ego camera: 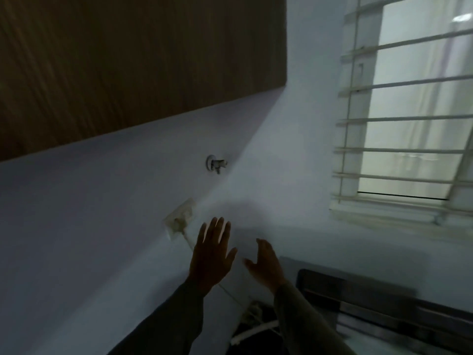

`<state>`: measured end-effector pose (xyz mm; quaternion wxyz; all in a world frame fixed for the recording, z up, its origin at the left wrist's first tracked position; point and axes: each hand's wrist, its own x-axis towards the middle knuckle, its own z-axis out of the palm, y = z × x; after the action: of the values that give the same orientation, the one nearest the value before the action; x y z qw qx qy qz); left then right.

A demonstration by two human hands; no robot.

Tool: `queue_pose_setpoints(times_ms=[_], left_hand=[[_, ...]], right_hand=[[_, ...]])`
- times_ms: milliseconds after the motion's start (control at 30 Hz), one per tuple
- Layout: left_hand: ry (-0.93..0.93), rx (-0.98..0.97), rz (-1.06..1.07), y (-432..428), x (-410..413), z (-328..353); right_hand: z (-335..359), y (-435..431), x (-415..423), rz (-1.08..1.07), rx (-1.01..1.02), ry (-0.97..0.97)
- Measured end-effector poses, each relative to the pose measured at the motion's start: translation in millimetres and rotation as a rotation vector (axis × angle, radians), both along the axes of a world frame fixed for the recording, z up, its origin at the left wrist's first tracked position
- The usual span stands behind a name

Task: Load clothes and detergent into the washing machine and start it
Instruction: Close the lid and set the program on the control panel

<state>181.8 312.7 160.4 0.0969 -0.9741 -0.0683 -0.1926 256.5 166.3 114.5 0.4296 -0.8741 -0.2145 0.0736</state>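
Note:
The view is tilted and blurred. My left hand is raised in front of the pale wall with its fingers straight and spread, holding nothing. My right hand is up beside it, fingers relaxed and empty. Both arms wear dark sleeves. The top rear of the washing machine, with a dark panel strip, shows at the lower right, below and right of my hands. No clothes or detergent are in view.
A wall socket with a white cord sits just left of my left hand. A water tap juts from the wall above. A wooden cabinet hangs at upper left. A barred window is at right.

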Motion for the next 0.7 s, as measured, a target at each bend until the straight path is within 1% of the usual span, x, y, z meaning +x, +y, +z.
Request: queue_pose_setpoints(times_ms=[100, 400, 567, 700], left_hand=[[-0.002, -0.028, -0.047, -34.0, -1.8, -8.2], [0.043, -0.165, -0.249, -155.8, -31.3, -54.6], [0.069, -0.244, -0.266, -206.5, -60.1, -77.2], [0.12, -0.283, -0.252, -231.2, -86.0, -98.2]], right_hand=[[-2.2, -37.9, -5.2, -0.015, -0.061, -0.056], [-19.1, -167.8, -45.4, -0.065, -0.25, -0.109], [-35.9, -225.8, -71.5, -0.107, -0.359, -0.121], [-46.9, -261.2, -98.3, -0.07, -0.4, -0.162]])
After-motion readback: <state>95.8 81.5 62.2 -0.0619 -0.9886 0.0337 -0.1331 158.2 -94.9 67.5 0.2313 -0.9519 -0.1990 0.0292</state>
